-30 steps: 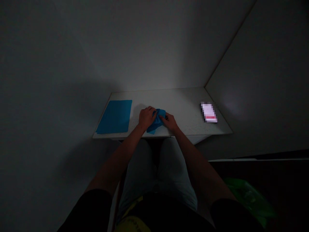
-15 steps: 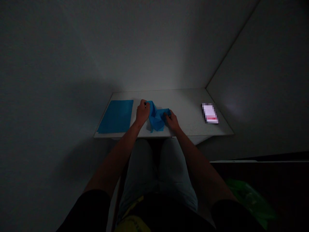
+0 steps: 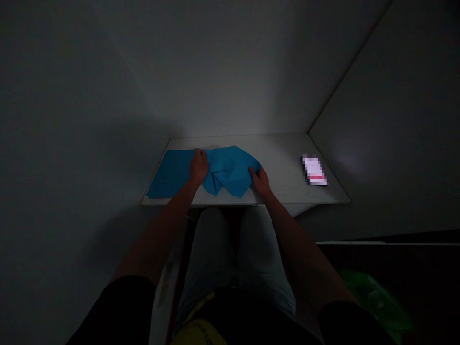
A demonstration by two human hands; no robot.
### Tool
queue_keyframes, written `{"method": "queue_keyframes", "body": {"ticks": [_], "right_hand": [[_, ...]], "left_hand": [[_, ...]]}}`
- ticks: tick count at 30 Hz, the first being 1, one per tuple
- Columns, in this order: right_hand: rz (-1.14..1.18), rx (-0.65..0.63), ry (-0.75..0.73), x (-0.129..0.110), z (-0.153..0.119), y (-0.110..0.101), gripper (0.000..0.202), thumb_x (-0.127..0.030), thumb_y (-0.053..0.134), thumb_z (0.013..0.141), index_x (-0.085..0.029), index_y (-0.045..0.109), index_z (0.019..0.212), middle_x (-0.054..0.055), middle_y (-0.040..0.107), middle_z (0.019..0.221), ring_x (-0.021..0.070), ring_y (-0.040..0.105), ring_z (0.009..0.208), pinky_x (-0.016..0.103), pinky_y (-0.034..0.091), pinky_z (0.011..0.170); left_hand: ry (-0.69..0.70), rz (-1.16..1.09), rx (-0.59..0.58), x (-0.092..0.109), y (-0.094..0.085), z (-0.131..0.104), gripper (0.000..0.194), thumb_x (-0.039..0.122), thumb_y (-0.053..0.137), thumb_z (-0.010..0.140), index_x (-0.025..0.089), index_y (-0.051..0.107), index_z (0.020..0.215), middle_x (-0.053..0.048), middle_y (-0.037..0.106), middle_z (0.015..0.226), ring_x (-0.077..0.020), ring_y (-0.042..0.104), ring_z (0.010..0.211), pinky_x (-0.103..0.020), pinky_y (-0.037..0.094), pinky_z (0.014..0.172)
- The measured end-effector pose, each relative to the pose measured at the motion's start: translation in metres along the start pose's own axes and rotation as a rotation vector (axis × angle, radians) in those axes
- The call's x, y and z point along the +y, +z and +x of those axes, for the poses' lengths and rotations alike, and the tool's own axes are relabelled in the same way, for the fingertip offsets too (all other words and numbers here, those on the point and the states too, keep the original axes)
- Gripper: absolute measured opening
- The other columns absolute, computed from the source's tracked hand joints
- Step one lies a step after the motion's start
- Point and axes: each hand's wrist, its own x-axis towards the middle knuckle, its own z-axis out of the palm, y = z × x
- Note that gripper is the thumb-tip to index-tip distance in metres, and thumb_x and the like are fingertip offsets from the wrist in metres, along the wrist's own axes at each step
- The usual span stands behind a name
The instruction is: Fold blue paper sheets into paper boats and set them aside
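A creased sheet of blue paper point(image 3: 233, 167) is stretched between my two hands over the white table. My left hand point(image 3: 199, 166) pinches its left edge, close beside the flat blue sheets. On the other side, my right hand point(image 3: 260, 181) grips the lower right edge, thumb on top. Folds and crumples run across the sheet, with a pointed flap toward me. At the table's left lies a stack of smooth blue sheets point(image 3: 168, 175), its right part hidden behind my left hand.
The narrow white table point(image 3: 283, 167) stands against a wall, with another wall on its right. A phone point(image 3: 315, 170) with a lit, blurred screen lies at the table's right. Below right, a green plastic bag point(image 3: 377, 302) is in the dark. My legs are under the table edge.
My hands have moved apart, the left one leftward and the right one slightly rightward. The crumpled blue paper has opened out from a small bunch into a wider sheet.
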Motion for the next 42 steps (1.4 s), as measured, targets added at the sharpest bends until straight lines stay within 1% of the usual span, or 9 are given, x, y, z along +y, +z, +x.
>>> {"method": "queue_keyframes", "body": {"ticks": [7,12,17,22,25,28,31,35,42], "right_hand": [[-0.01,-0.039,0.037,0.0,-0.011,-0.015,0.076,-0.084,0.057,0.091,-0.016,0.071,0.121,0.016,0.079,0.114,0.0319,0.072,0.101,0.049,0.06,0.093],[-0.155,0.061,0.03,0.004,-0.025,-0.038,0.072,-0.081,0.054,0.093,-0.017,0.071,0.122,0.017,0.079,0.117,0.0344,0.072,0.106,0.05,0.058,0.097],[-0.26,0.206,0.107,0.008,-0.036,-0.053,0.06,-0.07,0.053,0.095,-0.019,0.062,0.126,0.018,0.078,0.113,0.0363,0.072,0.105,0.05,0.058,0.093],[-0.34,0.2,0.162,0.012,-0.052,-0.065,0.061,-0.055,0.062,0.089,-0.02,0.051,0.137,0.006,0.073,0.087,0.0297,0.067,0.074,0.041,0.053,0.072],[-0.45,0.24,0.101,0.007,-0.06,-0.074,0.064,-0.047,0.06,0.086,-0.02,0.048,0.143,0.004,0.068,0.089,0.0286,0.065,0.078,0.042,0.053,0.076],[-0.665,0.289,-0.007,-0.009,-0.063,-0.076,0.063,-0.047,0.063,0.085,-0.018,0.055,0.141,0.015,0.067,0.116,0.0357,0.064,0.107,0.051,0.051,0.092],[-0.789,0.175,-0.138,-0.032,-0.061,-0.065,0.046,-0.043,0.058,0.097,-0.022,0.065,0.137,0.019,0.061,0.141,0.0394,0.056,0.13,0.057,0.042,0.108],[-0.804,-0.186,-0.323,-0.047,-0.05,-0.028,0.044,-0.034,0.045,0.108,-0.025,0.065,0.146,0.015,0.06,0.156,0.034,0.053,0.143,0.055,0.033,0.121],[-0.77,-0.421,-0.35,-0.016,-0.015,0.027,0.056,-0.036,0.036,0.111,-0.016,0.054,0.161,0.015,0.052,0.167,0.0315,0.048,0.155,0.053,0.037,0.127]], "left_hand": [[0.083,0.18,-0.08,-0.008,-0.01,0.033,0.033,0.038,0.042,0.112,0.019,0.062,0.129,-0.017,0.077,0.117,-0.0319,0.074,0.112,-0.04,0.053,0.097],[0.249,0.275,-0.048,0.011,-0.005,0.039,0.031,0.038,0.045,0.11,0.02,0.065,0.125,-0.018,0.071,0.131,-0.0317,0.066,0.121,-0.042,0.049,0.104],[0.483,0.322,-0.154,0.041,0.035,-0.024,0.042,0.043,0.043,0.11,0.018,0.065,0.135,-0.021,0.063,0.146,-0.0367,0.055,0.138,-0.052,0.04,0.117],[0.452,0.297,-0.255,0.042,0.073,-0.097,0.069,0.056,0.046,0.106,0.014,0.046,0.161,-0.024,0.041,0.171,-0.045,0.031,0.161,-0.063,0.028,0.126],[0.448,0.279,-0.257,0.033,0.078,-0.108,0.074,0.053,0.048,0.105,0.016,0.037,0.168,-0.022,0.035,0.175,-0.0439,0.027,0.164,-0.064,0.026,0.129],[0.463,0.275,-0.314,0.022,0.078,-0.101,0.07,0.053,0.053,0.104,0.016,0.045,0.164,-0.022,0.042,0.171,-0.0432,0.036,0.16,-0.063,0.032,0.127],[0.51,0.279,-0.422,0.008,0.079,-0.088,0.069,0.051,0.054,0.104,0.015,0.047,0.162,-0.021,0.044,0.17,-0.0394,0.038,0.16,-0.059,0.032,0.131],[0.673,0.266,-0.526,-0.012,0.074,-0.071,0.068,0.046,0.053,0.105,0.015,0.044,0.165,-0.016,0.04,0.174,-0.0317,0.029,0.166,-0.052,0.02,0.138],[0.824,0.233,-0.572,-0.031,0.059,-0.049,0.067,0.047,0.059,0.103,0.021,0.047,0.164,-0.013,0.046,0.172,-0.0258,0.031,0.166,-0.049,0.022,0.138]]}}
